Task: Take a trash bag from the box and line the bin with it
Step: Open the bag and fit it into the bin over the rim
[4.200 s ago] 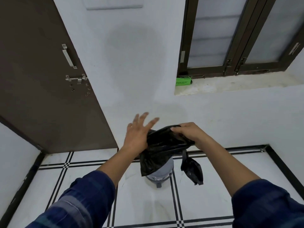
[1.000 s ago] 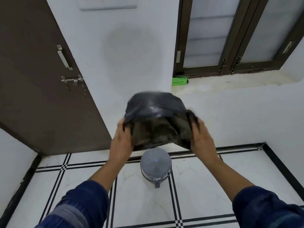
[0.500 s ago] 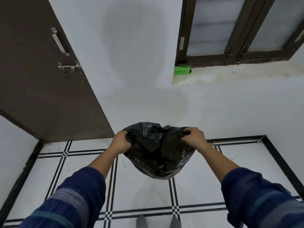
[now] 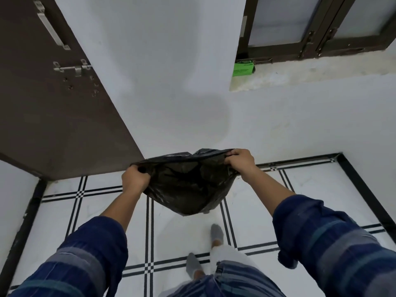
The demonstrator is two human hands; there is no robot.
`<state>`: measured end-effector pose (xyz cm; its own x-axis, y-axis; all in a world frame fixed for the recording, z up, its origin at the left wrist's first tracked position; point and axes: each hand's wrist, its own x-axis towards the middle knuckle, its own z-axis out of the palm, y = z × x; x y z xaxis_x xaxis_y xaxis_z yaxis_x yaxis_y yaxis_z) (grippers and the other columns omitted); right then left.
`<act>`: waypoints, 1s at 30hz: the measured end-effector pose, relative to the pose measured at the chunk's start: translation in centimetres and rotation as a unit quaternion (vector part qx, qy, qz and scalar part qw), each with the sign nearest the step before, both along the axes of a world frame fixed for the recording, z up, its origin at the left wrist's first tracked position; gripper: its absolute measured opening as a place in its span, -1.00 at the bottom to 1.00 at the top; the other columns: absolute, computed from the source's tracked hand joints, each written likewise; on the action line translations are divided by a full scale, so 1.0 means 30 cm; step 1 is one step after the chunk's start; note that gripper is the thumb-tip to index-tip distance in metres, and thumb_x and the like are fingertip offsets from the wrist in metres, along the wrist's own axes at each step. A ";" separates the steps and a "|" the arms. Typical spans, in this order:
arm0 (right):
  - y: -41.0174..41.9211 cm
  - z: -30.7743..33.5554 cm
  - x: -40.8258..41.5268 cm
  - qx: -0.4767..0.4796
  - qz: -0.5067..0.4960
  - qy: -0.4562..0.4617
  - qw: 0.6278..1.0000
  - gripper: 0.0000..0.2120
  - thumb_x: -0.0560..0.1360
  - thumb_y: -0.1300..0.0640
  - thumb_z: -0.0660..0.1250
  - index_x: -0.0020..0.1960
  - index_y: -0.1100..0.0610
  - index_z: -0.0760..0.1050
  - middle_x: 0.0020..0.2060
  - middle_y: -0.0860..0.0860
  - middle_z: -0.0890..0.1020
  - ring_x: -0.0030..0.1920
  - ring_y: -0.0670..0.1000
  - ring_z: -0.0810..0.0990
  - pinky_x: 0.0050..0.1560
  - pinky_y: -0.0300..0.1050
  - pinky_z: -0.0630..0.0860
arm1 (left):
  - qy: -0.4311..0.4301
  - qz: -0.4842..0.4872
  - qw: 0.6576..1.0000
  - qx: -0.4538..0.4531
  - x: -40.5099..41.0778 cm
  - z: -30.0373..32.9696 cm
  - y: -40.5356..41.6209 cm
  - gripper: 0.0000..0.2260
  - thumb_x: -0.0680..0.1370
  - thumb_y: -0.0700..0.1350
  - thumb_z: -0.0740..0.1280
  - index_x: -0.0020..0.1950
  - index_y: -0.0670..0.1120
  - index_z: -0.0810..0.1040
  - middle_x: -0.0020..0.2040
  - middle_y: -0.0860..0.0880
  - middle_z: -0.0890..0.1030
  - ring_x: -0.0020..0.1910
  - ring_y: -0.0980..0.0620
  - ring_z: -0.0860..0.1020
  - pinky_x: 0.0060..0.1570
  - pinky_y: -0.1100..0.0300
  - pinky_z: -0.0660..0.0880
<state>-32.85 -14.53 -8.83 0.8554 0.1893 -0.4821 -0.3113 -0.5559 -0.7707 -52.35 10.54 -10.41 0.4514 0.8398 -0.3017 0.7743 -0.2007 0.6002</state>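
A black trash bag (image 4: 188, 187) hangs spread open between my hands, its mouth facing me and its bottom sagging toward the floor. My left hand (image 4: 135, 181) grips the bag's left rim. My right hand (image 4: 241, 163) grips the right rim, slightly higher. The bin is hidden behind the bag and cannot be seen. The green trash bag box (image 4: 243, 68) sits on the window ledge, far up and to the right.
A brown door (image 4: 47, 103) with a latch stands at the left. White wall lies ahead, with a dark-framed window (image 4: 317, 28) above the ledge. White floor tiles with black lines (image 4: 150, 232) are underfoot. My feet in grey socks (image 4: 216, 232) stand just below the bag.
The bag has come down from chest height and been pulled wider between both hands. It now covers the grey bin seen a second ago. My view has tilted down to show my feet.
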 end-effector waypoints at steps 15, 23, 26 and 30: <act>0.146 -0.058 0.124 -0.023 -0.017 -0.020 0.999 -0.83 0.30 0.31 0.52 -0.23 0.07 0.62 -0.14 -0.01 0.69 0.02 0.08 0.67 -0.03 -0.13 0.58 | 0.085 -0.179 0.979 -0.041 0.027 -0.071 0.112 -0.53 0.50 -0.21 0.37 0.42 0.00 0.57 0.29 -0.14 0.64 0.26 -0.16 0.59 0.20 0.18 0.51; 0.077 -0.198 0.144 -0.141 0.065 0.032 0.987 -0.47 0.17 0.28 0.62 0.12 0.15 0.62 0.04 0.06 0.67 0.11 0.12 0.63 -0.02 -0.13 0.56 | 0.144 -0.234 0.955 -0.110 0.055 -0.183 0.079 -0.56 0.48 -0.18 0.38 0.35 0.06 0.60 0.34 -0.04 0.62 0.28 -0.03 0.59 0.13 0.38 0.41; 0.020 -0.255 0.137 -0.177 0.085 0.010 0.980 -0.60 0.32 0.30 0.48 0.15 0.14 0.63 0.12 0.06 0.68 0.18 0.13 0.63 0.16 -0.12 0.55 | 0.155 -0.263 0.945 -0.119 0.083 -0.235 0.036 -0.56 0.50 -0.19 0.37 0.38 0.04 0.59 0.34 -0.06 0.61 0.29 -0.05 0.59 0.11 0.38 0.42; -0.047 -0.316 0.154 -0.194 0.086 -0.033 0.977 -0.59 0.35 0.28 0.42 0.19 0.11 0.63 0.16 0.12 0.66 0.17 0.17 0.62 0.18 -0.12 0.50 | 0.151 -0.288 0.940 -0.106 0.151 -0.280 -0.012 -0.51 0.48 -0.20 0.34 0.43 -0.06 0.51 0.34 -0.14 0.58 0.30 -0.15 0.55 0.20 0.23 0.46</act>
<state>-28.22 -15.94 -18.30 0.8588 0.1458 -0.4911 -0.1453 -0.8499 -0.5064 -47.83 10.18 -18.81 0.6801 0.3883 -0.6219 0.7149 -0.5394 0.4450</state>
